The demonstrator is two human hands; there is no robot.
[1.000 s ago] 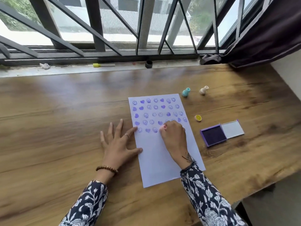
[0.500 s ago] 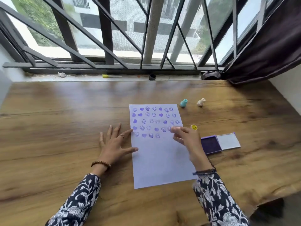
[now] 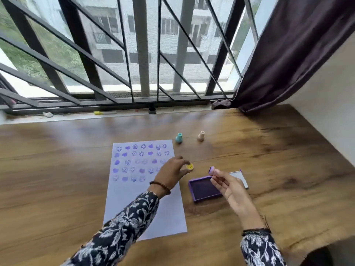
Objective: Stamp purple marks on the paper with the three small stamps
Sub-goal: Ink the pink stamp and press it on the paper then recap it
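Nearest, the right hand (image 3: 229, 186) hovers over the open purple ink pad (image 3: 204, 188), thumb and fingertips pinching a small stamp (image 3: 211, 170) whose purple-inked face tilts up toward eleven o'clock. The pad lies directly beneath and slightly toward seven o'clock of that stamp, so a re-inking would mean turning the face down and dropping straight onto it. The pad's lid (image 3: 239, 178) lies open behind the hand. At nine o'clock from the pad, the left hand (image 3: 172, 172) reaches across the paper (image 3: 146, 204), fingers closing on the yellow smiley stamp (image 3: 190, 166), which sits on the table (image 3: 269, 169) just off the sheet's right edge; whether it is lifted I cannot tell. This hand is plainly the nearer one to it. Rows of purple hearts and smileys fill the sheet's upper part. Farther, at twelve o'clock, the teal stamp (image 3: 179, 137) and the cream stamp (image 3: 201, 135) stand upright.
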